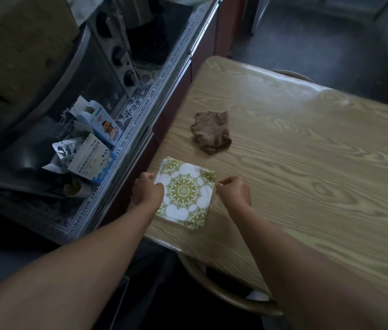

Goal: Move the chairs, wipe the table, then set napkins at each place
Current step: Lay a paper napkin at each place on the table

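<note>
Napkin stack [184, 192], square white paper with green medallion print: flat on near-left corner of glossy wood-grain table [307, 163], directly between both hands; no long axis, edges slightly skewed to the table edge. Left hand [146, 189] at left edge, fingers curled, pinching that edge. Right hand [234, 190] at far-right corner, equally near, fingers curled, apparently pinching the top sheets; depth of grip not discernible. Crumpled brown cloth [212, 132] beyond, apart. Probable next step: separate one napkin.

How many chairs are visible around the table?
2. The near chair is tucked at the near edge of the table; the far chair peeks past its far edge. Others may be hidden.
</note>
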### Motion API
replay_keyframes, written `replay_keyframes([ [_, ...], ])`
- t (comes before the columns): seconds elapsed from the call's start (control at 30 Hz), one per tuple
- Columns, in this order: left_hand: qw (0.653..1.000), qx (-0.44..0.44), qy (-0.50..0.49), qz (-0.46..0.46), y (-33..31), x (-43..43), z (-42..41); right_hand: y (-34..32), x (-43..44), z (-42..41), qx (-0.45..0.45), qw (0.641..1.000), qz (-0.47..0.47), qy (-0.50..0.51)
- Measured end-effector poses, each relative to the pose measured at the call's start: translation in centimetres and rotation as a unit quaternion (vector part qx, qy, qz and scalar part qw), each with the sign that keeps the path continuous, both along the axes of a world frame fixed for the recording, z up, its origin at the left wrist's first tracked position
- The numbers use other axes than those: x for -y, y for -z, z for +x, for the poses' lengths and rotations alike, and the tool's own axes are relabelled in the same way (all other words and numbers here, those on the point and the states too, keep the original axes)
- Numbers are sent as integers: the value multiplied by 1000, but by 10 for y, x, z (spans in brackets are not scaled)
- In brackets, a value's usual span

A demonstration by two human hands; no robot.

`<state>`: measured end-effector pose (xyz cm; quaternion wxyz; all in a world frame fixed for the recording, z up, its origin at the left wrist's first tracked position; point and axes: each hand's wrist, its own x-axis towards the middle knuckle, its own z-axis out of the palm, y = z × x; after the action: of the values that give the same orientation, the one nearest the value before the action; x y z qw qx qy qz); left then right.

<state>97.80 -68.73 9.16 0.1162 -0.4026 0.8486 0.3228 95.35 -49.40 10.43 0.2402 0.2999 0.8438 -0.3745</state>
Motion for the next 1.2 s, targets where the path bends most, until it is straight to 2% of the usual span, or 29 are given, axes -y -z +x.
replay_keyframes([
  [0.1,1000,29,1,-10,2,2,0,4,-4,10,40,999,5,-5],
  [0.23,997,40,-42,51,4,7,-4,6,5,15,83,997,3,-3],
  [0.43,988,45,-80,127,7,2,-4,13,11,15,108,993,-13,38],
  [0.6,987,42,-82,134,7,0,-2,17,14,19,122,989,-47,64],
  [0.77,986,22,-85,144,7,0,1,25,14,24,112,988,-64,83],
  [0.87,972,11,-93,214,7,0,1,27,10,24,112,983,-91,113],
  [1.03,949,41,-73,306,6,-7,3,24,1,25,108,979,-105,140],
  [1.2,940,66,-62,330,5,-16,6,21,-13,30,72,977,-102,175],
])
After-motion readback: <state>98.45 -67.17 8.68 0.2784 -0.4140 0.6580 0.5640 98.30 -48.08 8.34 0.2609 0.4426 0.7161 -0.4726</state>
